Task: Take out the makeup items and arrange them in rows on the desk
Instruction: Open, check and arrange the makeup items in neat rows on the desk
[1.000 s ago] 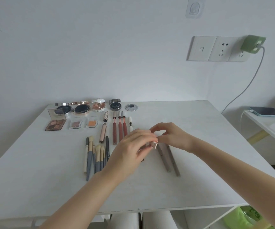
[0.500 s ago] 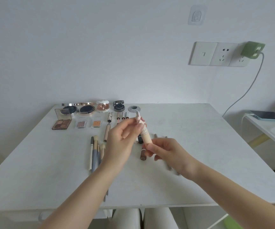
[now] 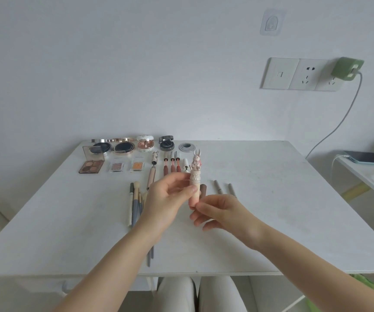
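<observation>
Upright above the white desk (image 3: 271, 217) is a cream lipstick tube (image 3: 195, 181) topped with a rabbit figure. My left hand (image 3: 165, 199) pinches its middle between thumb and fingers, and my right hand (image 3: 222, 212) holds its lower end with the fingertips. At the back of the desk stand round compacts (image 3: 123, 147) in a row, with eyeshadow palettes (image 3: 91, 166) in front of them. Lip tints (image 3: 172, 165) lie side by side in the middle, brushes (image 3: 136, 200) to the left of my hands and two grey pencils (image 3: 224, 188) to the right. A brown tube (image 3: 203, 190) lies behind the lipstick.
A round grey cable grommet (image 3: 186, 147) sits in the desk near the back edge. Wall sockets (image 3: 298, 74) hold a green charger (image 3: 346, 68), its cable running to a phone (image 3: 368, 157) on a side table at the right. My knees show below the desk's front edge.
Both hands lifted the rabbit-topped lipstick from among the items on the desk and turned it upright. The view shifted slightly.
</observation>
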